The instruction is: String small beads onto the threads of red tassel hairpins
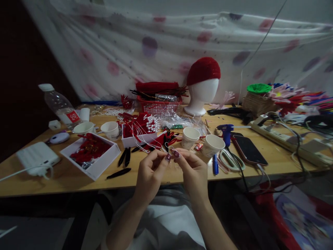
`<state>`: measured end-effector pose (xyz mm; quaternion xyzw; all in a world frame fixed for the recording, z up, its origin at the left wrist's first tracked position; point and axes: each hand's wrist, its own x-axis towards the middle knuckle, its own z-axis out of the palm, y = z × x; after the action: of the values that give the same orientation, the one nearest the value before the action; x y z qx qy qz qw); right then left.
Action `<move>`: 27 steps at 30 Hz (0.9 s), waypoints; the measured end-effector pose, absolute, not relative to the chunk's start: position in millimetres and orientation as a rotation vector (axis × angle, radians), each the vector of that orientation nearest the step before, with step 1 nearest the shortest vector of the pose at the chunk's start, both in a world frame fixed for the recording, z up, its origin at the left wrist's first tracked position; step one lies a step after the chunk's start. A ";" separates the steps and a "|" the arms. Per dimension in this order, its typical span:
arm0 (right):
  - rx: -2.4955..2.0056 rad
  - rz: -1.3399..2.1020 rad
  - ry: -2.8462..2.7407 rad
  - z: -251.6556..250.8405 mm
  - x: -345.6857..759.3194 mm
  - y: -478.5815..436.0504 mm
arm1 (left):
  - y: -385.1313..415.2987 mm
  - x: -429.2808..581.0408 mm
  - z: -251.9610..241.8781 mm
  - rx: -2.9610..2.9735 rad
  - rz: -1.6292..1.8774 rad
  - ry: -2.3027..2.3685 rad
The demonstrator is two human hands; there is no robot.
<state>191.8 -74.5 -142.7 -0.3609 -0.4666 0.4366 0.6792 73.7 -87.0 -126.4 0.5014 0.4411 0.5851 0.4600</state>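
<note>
My left hand (pixel 151 172) and my right hand (pixel 193 170) meet above the table's front edge, thumbs and forefingers pinched close together. Something small and thin, perhaps wire or thread, shows between the fingertips, too fine to make out. Just beyond the fingers lie red and black fuzzy pieces (pixel 166 139). White strands (pixel 137 135) run from a white box with red material and a cluster of white pearl beads (pixel 152 123) toward my left hand. Two paper cups (pixel 190 137) stand past my right hand. Black leaf-shaped pieces (pixel 127 157) lie to the left.
A white box (pixel 100 166) of red pieces, a plastic bottle (pixel 61 107) and a white charger (pixel 37 158) are at left. Rightward are scissors (pixel 240 163), a blue glue gun (pixel 227 133), a phone (pixel 249 150) and a power strip (pixel 291 142). Behind stand a red basket (pixel 158 107) and a foam head (pixel 203 95).
</note>
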 end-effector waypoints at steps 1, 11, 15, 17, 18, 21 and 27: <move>-0.809 0.982 -1.039 -143.3 192.1 -74.1 | -87.6 73.5 -126.2 1.258 1.441 1.101; -0.852 1.012 -1.025 -145.5 195.8 -72.3 | -88.5 73.1 -126.2 1.312 1.407 1.093; -0.856 1.047 -0.900 -151.0 201.3 -72.7 | -86.9 72.0 -130.8 1.236 1.442 1.069; -0.868 1.050 -0.854 -154.1 203.8 -74.0 | -86.3 71.6 -133.0 1.197 1.463 1.053; -0.887 1.048 -0.857 -155.5 204.4 -74.8 | -86.2 71.5 -133.7 1.187 1.467 1.046; -0.925 1.051 -0.952 -157.2 203.1 -77.3 | -86.7 71.8 -133.0 1.187 1.461 1.025; -0.736 1.112 -1.080 -150.8 193.5 -77.6 | -90.4 74.1 -125.0 1.238 1.422 1.025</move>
<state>193.5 -77.6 -150.8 -0.3243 -0.4762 0.4903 0.6539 74.1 -90.4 -125.0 0.5068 0.4195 0.5824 0.4774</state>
